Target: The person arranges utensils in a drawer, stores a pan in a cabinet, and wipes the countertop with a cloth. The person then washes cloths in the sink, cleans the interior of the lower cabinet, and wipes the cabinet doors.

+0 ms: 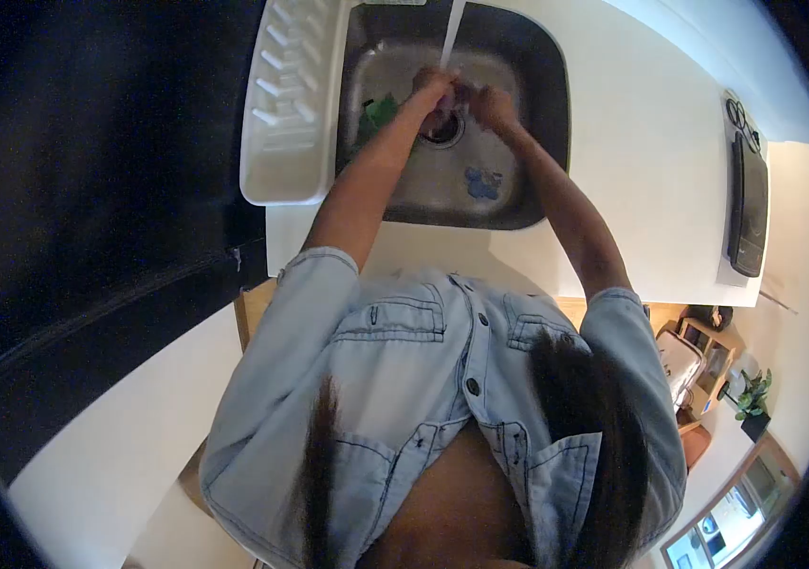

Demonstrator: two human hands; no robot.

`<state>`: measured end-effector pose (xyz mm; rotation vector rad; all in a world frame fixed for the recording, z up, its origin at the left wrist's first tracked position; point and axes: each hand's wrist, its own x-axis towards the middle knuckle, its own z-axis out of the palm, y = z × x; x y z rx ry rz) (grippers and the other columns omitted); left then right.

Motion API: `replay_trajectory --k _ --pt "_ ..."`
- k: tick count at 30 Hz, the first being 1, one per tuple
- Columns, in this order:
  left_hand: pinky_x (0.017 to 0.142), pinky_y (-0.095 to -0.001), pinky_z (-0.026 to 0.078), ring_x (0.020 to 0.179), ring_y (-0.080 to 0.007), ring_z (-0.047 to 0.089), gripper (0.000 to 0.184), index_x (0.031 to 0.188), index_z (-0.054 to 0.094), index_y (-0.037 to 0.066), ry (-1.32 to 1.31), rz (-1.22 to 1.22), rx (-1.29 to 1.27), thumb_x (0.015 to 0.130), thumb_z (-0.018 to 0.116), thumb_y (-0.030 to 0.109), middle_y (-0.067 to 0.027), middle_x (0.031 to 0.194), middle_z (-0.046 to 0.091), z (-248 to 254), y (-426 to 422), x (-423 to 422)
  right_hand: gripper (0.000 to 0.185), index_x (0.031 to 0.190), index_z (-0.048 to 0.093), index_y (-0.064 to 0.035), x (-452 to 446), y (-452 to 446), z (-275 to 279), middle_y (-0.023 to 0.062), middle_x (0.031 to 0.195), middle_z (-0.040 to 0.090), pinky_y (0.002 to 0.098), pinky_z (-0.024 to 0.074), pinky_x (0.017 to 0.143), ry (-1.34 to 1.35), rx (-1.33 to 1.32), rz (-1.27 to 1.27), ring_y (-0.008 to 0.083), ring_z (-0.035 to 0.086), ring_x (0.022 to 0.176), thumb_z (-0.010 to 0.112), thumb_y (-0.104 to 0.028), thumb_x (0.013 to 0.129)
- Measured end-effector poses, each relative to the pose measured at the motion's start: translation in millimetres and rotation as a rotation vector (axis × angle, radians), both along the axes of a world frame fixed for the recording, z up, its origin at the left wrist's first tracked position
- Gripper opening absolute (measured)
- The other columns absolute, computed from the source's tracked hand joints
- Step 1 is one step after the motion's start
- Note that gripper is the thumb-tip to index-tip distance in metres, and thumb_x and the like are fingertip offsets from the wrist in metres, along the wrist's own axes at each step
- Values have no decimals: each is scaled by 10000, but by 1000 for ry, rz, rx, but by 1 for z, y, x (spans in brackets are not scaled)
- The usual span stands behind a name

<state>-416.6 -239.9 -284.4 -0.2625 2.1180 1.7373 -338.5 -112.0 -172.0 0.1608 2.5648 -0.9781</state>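
Both hands are inside the steel sink [404, 204], under a stream of water [453, 33] from above. My left hand [433, 83] is closed, its fingers bent round a small pinkish-purple thing [441, 112] whose kind I cannot make out. Close on its right, my right hand [493, 107] is also closed, fingertips turned toward that thing. Blur hides whether it grips it too. Below the hands is the round drain [444, 131]. A green piece [380, 111] lies left of my left forearm, and a blue, irregularly shaped piece [483, 183] lies on the sink floor nearer me.
A white dish rack [281, 171] stands along the sink's left side. On the white counter [651, 142] to the right are a black flat appliance [749, 204] and black-handled scissors [736, 112]. A potted plant [753, 392] stands farther off at the right.
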Motion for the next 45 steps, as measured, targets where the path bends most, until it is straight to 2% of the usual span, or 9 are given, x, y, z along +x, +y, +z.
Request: replay_trajectory --k 9,21,24,29,31,33,38,42,45 --pt "549 -363 449 665 -199 567 327 937 615 61 -83 97 95 759 620 336 -80 789 610 -7 -34 17 318 932 596 -26 61 26 -237 216 879 596 407 483 765 -55 438 473 346 588 859 601 -188 658" --pt "534 -323 419 655 -179 536 361 843 608 48 257 -81 61 742 625 395 -54 741 573 -1 -51 33 243 737 643 -24 42 10 -89 162 752 624 343 474 716 17 241 617 292 605 798 630 -262 694" --pt "605 -336 440 712 -192 557 393 816 610 39 10 115 354 740 612 425 -57 757 588 30 -30 41 358 863 596 3 32 -46 -40 140 828 623 357 465 672 316 -715 -132 264 602 762 547 -340 776" --pt "765 -365 443 859 -199 553 413 933 578 40 -166 62 252 789 556 427 -56 925 588 52 -18 79 369 839 524 3 -10 -109 -71 127 775 582 405 447 629 167 -742 -1053 260 559 713 426 -353 852" --pt "835 -352 424 929 -198 533 434 1026 547 31 -48 98 506 820 523 413 -61 1020 564 74 -14 107 386 842 524 0 -9 -69 -31 159 785 577 422 440 646 -317 -1271 -1117 292 553 754 392 -361 867" --pt "886 -335 389 988 -198 506 446 1100 505 22 -187 90 639 844 495 387 -73 1090 532 106 -17 106 425 865 517 -8 -28 -82 -108 181 926 545 500 405 688 -66 -1156 -992 295 541 813 351 -399 853" --pt "923 -326 365 1070 -195 467 468 1172 470 27 -78 -12 548 876 440 388 -83 1165 499 94 -20 107 409 874 512 -8 -5 -53 -49 161 877 538 457 411 682 -84 -1258 -598 275 527 784 369 -391 859" --pt "964 -322 326 1119 -191 445 458 1206 456 49 -239 32 528 898 397 383 -58 1203 492 94 -31 90 397 881 508 -8 0 -110 -62 145 838 533 423 417 677 311 -958 -1029 259 516 761 384 -385 864" --pt "906 -315 370 1062 -190 476 467 1191 458 28 -110 -62 411 895 396 385 -74 1165 503 134 -26 107 388 887 505 -8 -9 -80 -52 133 809 529 397 421 673 -57 -1283 -1088 248 508 743 395 -380 868"
